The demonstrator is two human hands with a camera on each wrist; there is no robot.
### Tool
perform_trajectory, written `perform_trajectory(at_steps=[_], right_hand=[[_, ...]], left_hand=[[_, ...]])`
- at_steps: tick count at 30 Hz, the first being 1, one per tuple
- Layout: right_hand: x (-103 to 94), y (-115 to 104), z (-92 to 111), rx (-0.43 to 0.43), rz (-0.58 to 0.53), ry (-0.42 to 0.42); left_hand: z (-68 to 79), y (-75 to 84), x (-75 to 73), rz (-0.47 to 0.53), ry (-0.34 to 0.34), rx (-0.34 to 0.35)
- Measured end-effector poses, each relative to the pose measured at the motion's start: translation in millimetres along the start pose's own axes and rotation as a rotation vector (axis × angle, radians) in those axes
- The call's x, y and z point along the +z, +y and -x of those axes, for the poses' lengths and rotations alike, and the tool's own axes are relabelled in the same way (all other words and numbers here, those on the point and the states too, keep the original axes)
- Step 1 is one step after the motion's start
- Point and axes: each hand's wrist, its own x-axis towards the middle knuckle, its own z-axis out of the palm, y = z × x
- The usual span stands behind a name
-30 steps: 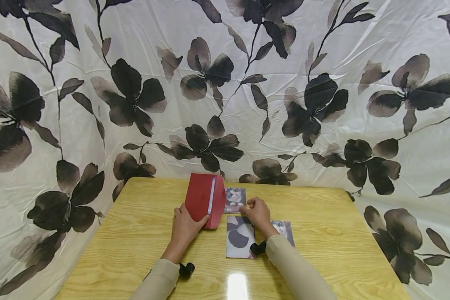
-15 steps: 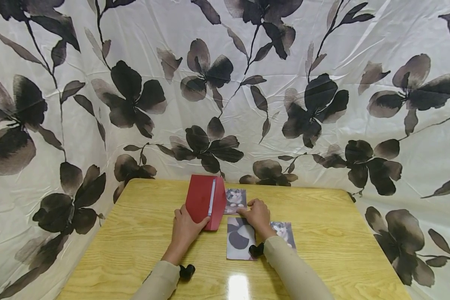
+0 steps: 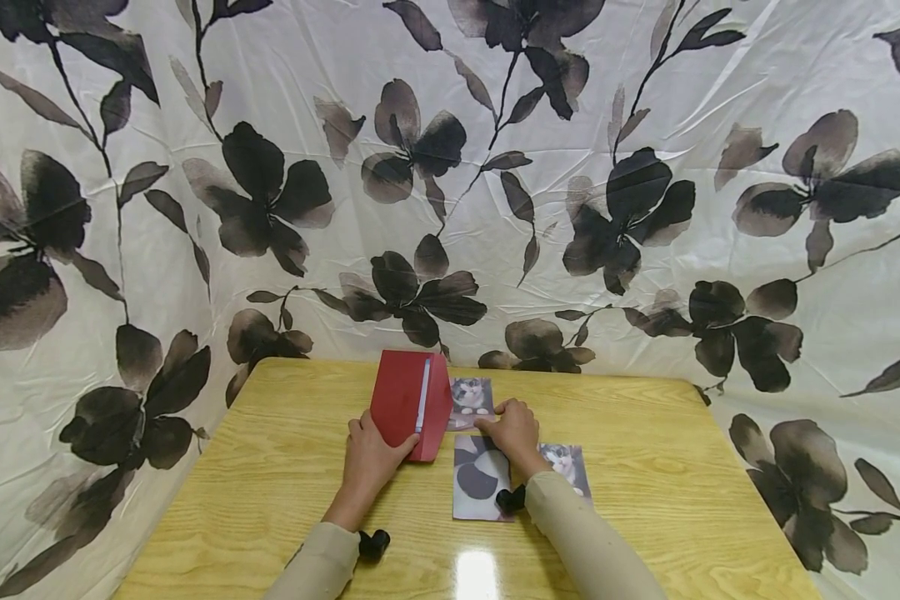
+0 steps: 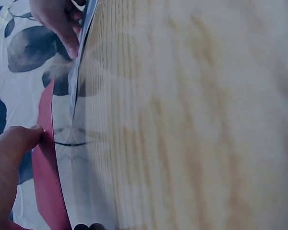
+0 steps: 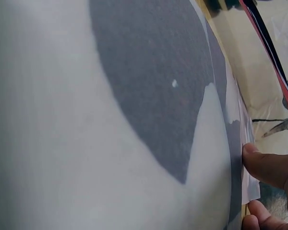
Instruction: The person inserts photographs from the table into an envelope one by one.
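The envelope (image 3: pixel 400 396) was plain red, with 1 pale blue-white strip (image 3: pixel 423 398). The far photo (image 3: pixel 471 395) and the right photo (image 3: pixel 562 465) showed a grey and white cat. The card (image 3: pixel 480 479) carried dark grey shapes on white. The table (image 3: pixel 270 483) was grained yellow, the sleeves (image 3: pixel 588 537) beige, and the white cloth (image 3: pixel 450 200) had black and brownish flowers.

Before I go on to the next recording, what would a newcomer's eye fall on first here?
Most likely the backdrop, its big dark flowers filling the view behind the table. Next, the red envelope, the boldest color, gripped by the left hand just left of the head view's middle. Right of it, the right hand pinches a cat photo, with two more photos lying nearer the person.
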Motion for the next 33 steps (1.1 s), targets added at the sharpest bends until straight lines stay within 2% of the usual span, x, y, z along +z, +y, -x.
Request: perform_trajectory(at_steps=[17,26,33], right_hand=[[-5.9,-5.6,4.0,0.04,-0.015,0.002],[-4.0,-3.4,1.2,0.057,-0.11,-0.003],[-7.0,1.3,-1.2,0.071,-0.178,-0.053]], left_hand=[[0.8,-0.6,-0.5,0.002,0.0,0.004],[0.4,0.2,-0.7,0.0,-0.002,0.005],[0.6,0.4,-0.4,0.009,-0.008,-0.004]])
